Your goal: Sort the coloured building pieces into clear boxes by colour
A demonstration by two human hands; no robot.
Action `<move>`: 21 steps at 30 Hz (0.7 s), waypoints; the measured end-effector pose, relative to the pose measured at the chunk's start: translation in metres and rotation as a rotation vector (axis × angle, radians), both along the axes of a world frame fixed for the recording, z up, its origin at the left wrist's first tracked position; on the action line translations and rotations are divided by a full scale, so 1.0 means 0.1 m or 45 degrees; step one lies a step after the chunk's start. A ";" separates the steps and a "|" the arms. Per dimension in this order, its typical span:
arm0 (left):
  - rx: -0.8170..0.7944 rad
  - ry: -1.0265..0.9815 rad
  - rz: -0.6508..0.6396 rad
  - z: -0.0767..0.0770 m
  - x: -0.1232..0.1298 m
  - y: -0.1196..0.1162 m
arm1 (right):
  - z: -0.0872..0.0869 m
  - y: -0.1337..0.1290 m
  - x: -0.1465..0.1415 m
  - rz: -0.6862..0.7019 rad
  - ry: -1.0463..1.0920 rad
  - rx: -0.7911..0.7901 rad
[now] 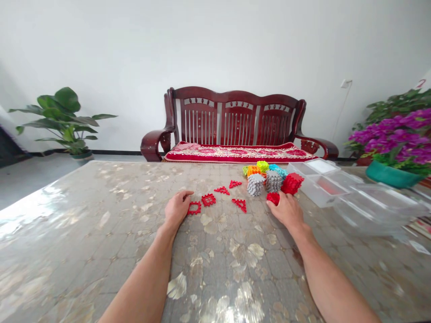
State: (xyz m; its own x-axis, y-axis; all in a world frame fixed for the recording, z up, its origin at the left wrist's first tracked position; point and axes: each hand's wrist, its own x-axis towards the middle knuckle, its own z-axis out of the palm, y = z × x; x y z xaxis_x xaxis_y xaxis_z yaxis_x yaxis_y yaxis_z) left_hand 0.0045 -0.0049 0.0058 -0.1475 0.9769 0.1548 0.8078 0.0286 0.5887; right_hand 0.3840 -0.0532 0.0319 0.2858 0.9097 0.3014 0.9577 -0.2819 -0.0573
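My left hand (178,206) rests on the table at the left edge of a red square frame piece (195,207), its fingers curled and partly hidden. Just right of that lies a red square piece with a windowed middle (208,200). Three red triangular pieces (239,205) lie flat between my hands. My right hand (286,207) has its fingers closed round a small red stack (273,198). Beside it stand two grey stacks (256,185) and a taller red stack (292,183), with orange (253,170), yellow-green (263,166) and blue (278,169) pieces behind.
Clear plastic boxes (323,190) and a transparent lid (380,202) lie right of the stacks. A teal pot (392,174) with purple flowers stands at the table's right. Beyond the far table edge is a wooden bench (237,121).
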 end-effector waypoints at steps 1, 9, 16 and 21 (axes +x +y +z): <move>0.005 0.001 -0.001 0.00 0.00 0.00 | 0.00 0.00 0.01 0.010 0.013 0.063; 0.019 0.009 0.021 -0.01 0.01 -0.01 | 0.00 0.00 -0.35 0.657 0.363 0.511; 0.008 -0.003 0.027 -0.02 0.02 0.00 | 0.01 0.20 -1.25 0.944 0.516 0.047; 0.008 -0.012 0.022 -0.01 0.02 -0.01 | 0.03 0.39 -1.73 1.026 0.433 -0.057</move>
